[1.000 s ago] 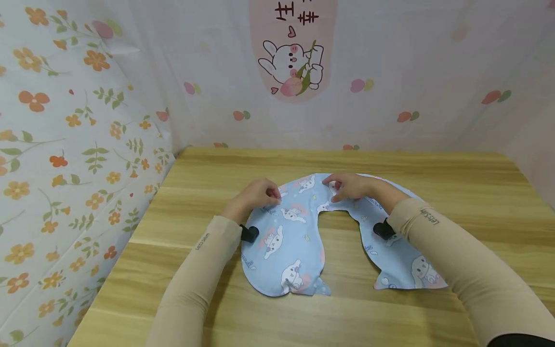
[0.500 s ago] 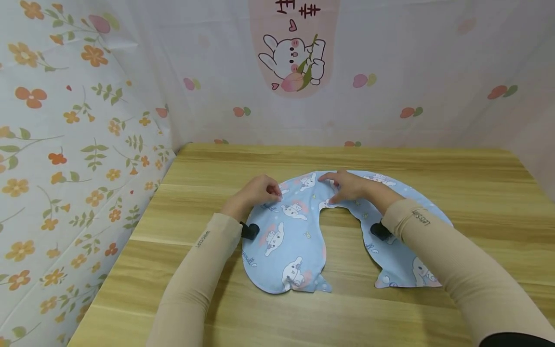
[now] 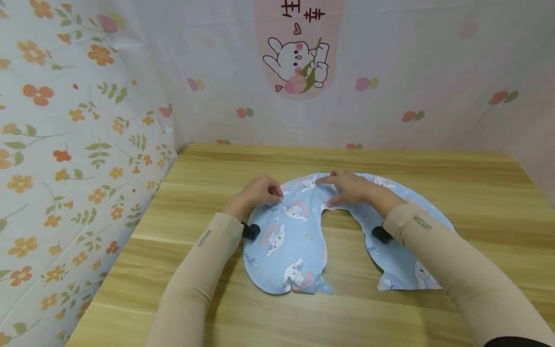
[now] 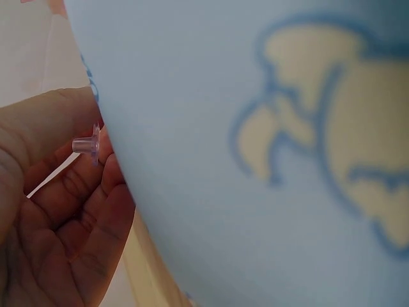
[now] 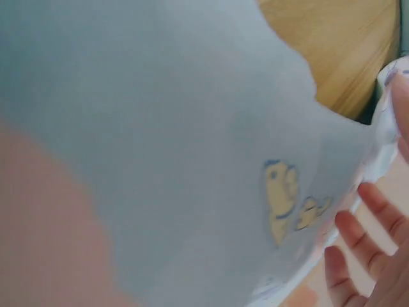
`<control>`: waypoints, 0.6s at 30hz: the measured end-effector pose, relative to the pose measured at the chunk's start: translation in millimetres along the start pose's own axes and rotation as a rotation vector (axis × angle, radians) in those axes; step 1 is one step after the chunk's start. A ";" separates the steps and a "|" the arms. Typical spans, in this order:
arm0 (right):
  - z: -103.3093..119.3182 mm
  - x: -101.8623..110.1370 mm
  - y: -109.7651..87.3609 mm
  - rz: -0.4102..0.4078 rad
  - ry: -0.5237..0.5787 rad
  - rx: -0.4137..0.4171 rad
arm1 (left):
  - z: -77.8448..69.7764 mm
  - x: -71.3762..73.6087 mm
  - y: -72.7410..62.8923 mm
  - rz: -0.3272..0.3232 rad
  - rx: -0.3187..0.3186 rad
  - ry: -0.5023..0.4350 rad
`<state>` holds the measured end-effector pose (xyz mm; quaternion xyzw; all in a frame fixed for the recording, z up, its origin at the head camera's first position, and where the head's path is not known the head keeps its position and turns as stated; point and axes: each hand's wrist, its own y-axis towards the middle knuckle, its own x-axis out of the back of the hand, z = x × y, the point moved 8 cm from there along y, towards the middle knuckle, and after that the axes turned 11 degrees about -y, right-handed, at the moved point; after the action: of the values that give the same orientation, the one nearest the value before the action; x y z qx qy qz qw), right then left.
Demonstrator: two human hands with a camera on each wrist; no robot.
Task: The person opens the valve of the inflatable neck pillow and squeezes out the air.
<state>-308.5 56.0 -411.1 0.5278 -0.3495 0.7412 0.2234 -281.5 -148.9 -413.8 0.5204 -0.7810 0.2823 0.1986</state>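
A light-blue U-shaped neck pillow [image 3: 299, 241] with white cartoon puppies lies on the table, its curved middle away from me and both ends toward me. My left hand [image 3: 260, 192] pinches its outer left edge. In the left wrist view, a small clear plastic air valve [image 4: 86, 144] sticks out at that edge, between the thumb and the curled fingers of the left hand [image 4: 70, 198]. My right hand [image 3: 349, 187] rests on the curved middle, index finger and thumb spread. The right wrist view shows its fingertips [image 5: 345, 220] against the pillow's side.
The wooden table [image 3: 182, 270] reaches back to a white fabric backdrop [image 3: 208, 58] with a printed rabbit. On the left hangs a flower-printed sheet [image 3: 65, 154]. Each wrist carries a small black camera.
Both hands stay on the pillow in nearly the same place. The right hand has shifted slightly left along the curve. The head view has moved slightly.
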 end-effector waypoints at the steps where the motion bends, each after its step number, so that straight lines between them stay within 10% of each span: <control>1: 3.8 1.7 0.1 -0.019 -0.009 0.025 | 0.1 -0.5 0.2 0.002 0.000 0.002; 9: 30.8 1.9 6.8 -0.062 -0.029 0.135 | -6.6 -1.2 -0.8 0.021 -0.055 0.095; 18: 25.9 -19.7 13.6 0.173 -0.048 0.059 | -11.9 -0.8 2.3 0.048 -0.087 0.161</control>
<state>-295.1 28.3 -428.3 0.5196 -0.3768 0.7550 0.1343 -283.2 -140.0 -405.7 0.4679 -0.7864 0.2939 0.2763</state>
